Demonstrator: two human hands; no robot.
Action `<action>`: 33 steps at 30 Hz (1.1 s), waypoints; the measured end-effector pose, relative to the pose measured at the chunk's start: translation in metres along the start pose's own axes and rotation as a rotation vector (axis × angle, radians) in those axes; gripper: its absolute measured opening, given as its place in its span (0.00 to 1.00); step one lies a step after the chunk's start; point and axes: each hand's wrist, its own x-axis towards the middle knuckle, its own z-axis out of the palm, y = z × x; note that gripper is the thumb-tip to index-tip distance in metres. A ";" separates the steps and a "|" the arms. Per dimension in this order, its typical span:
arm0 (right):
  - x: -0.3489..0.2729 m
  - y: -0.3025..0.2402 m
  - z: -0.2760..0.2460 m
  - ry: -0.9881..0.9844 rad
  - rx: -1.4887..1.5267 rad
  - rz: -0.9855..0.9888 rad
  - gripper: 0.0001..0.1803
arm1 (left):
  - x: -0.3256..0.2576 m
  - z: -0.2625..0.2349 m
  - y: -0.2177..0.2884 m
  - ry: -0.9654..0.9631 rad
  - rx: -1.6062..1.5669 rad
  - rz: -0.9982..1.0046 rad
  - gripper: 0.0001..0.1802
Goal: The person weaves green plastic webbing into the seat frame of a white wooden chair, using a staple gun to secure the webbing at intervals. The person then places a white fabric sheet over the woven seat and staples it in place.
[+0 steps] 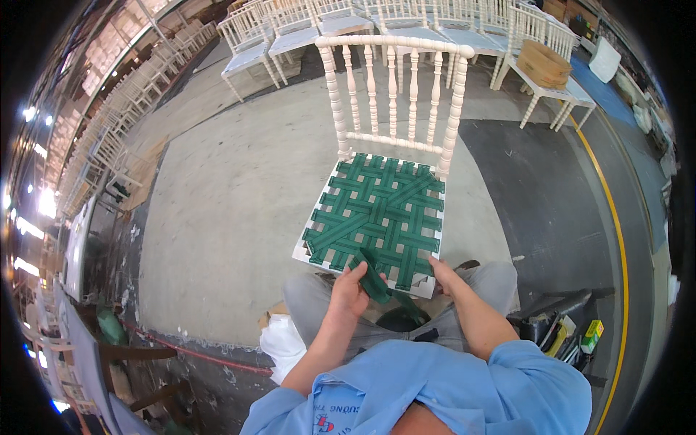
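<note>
Pinching the loose green strap (372, 281), the left hand (350, 288) is holding it by the near edge of the white chair (395, 143), whose crisscrossed webbing (377, 212) is looking nearly complete, this strap apparently unfastened, while the right hand (445, 278) is touching its near right corner, closure unclear.

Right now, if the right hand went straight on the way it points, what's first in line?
Most likely the white seat frame, at its near right corner; the right hand looks to be touching it there, though depth is unclear.
</note>
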 end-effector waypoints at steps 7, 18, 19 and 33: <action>-0.034 -0.020 -0.022 0.561 -0.357 -0.057 0.45 | -0.048 0.059 0.045 -0.219 0.088 0.089 0.12; -0.169 -0.099 0.050 -0.694 -0.055 -0.576 0.13 | -0.026 0.143 0.078 -0.456 0.202 0.277 0.12; -0.179 -0.097 0.041 -0.644 -0.065 -0.570 0.10 | -0.027 0.162 0.088 -0.435 0.219 0.381 0.12; -0.205 -0.068 -0.066 -0.614 -0.136 -0.245 0.10 | 0.085 0.151 0.127 -0.207 0.189 0.294 0.07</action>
